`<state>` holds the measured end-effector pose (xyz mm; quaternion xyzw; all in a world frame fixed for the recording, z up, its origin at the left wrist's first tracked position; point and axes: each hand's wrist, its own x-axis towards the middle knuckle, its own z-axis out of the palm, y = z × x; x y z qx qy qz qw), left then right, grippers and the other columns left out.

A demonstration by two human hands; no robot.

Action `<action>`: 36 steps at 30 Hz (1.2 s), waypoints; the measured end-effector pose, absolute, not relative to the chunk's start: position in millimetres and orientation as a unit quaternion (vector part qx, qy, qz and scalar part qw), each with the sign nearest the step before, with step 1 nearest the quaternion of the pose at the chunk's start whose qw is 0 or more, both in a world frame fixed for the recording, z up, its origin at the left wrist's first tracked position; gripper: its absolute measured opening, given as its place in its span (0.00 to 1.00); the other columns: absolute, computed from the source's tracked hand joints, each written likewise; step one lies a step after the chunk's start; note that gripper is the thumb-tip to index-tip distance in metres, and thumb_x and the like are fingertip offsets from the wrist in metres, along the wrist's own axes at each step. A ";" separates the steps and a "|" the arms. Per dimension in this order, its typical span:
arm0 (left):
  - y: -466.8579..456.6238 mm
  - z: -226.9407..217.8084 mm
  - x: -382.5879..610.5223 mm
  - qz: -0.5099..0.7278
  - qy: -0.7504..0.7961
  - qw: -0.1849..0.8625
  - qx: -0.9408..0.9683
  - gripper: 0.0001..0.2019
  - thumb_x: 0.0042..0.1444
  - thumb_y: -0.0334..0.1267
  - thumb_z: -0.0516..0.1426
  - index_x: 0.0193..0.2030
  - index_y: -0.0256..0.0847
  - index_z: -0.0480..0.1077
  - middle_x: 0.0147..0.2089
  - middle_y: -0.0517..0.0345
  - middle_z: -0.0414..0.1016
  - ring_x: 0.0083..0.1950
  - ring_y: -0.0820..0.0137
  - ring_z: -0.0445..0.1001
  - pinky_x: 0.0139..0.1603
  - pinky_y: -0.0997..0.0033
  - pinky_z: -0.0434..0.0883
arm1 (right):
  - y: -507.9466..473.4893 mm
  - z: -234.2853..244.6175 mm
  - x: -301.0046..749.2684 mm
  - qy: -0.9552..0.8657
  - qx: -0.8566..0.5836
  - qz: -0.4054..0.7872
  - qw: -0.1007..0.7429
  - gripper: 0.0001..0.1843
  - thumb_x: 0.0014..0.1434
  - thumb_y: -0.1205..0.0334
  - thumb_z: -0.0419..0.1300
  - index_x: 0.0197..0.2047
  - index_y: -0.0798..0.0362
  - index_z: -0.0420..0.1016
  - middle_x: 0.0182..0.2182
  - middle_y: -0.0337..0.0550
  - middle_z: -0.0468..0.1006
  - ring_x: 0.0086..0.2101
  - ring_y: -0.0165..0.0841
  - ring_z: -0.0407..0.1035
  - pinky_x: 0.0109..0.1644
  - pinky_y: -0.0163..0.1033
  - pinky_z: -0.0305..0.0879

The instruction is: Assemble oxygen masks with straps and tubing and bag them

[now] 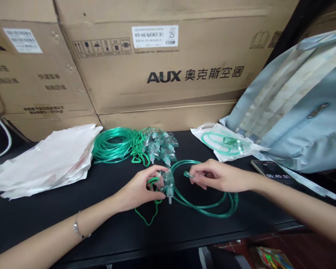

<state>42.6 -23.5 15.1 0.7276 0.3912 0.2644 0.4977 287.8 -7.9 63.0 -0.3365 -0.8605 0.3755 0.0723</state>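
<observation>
My left hand (141,188) grips a clear green oxygen mask (168,183) with its thin green elastic strap (148,218) trailing on the black table (100,220). My right hand (215,175) pinches the end of the green tubing (212,209), which loops in a coil in front of it. The tube end sits close to the mask, just apart from it.
Behind lie a bundle of coiled green tubing (113,144) and a pile of several masks (159,147). Empty white bags (47,160) are stacked at left. One packed bag (226,144) lies at right by a grey backpack (296,108) and a phone (274,173). Cardboard boxes (162,59) stand behind.
</observation>
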 end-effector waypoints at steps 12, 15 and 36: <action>-16.0 21.5 32.6 0.466 0.405 0.643 0.452 0.35 0.39 0.28 0.64 0.53 0.48 0.55 0.30 0.66 0.68 0.33 0.73 0.72 0.34 0.74 0.69 | -7.2 7.7 224.6 -0.720 -0.326 0.539 0.291 0.18 0.59 0.46 0.46 0.30 0.53 0.55 0.14 0.28 0.57 0.17 0.22 0.48 0.22 0.31 0.47; -12.8 19.3 31.6 0.487 0.398 0.652 0.423 0.26 0.44 0.31 0.63 0.49 0.47 0.58 0.32 0.66 0.68 0.32 0.76 0.70 0.34 0.74 0.71 | -7.9 3.2 224.1 -0.726 -0.331 0.536 0.275 0.18 0.59 0.46 0.46 0.30 0.53 0.54 0.14 0.28 0.57 0.17 0.23 0.48 0.22 0.31 0.47; -0.5 13.7 27.4 0.461 0.391 0.588 0.537 0.17 0.44 0.38 0.62 0.33 0.41 0.56 0.33 0.58 0.75 0.34 0.67 0.74 0.33 0.69 0.70 | -11.8 7.6 225.1 -0.800 -0.356 0.427 0.225 0.18 0.62 0.54 0.44 0.27 0.55 0.62 0.17 0.32 0.58 0.19 0.24 0.51 0.23 0.30 0.49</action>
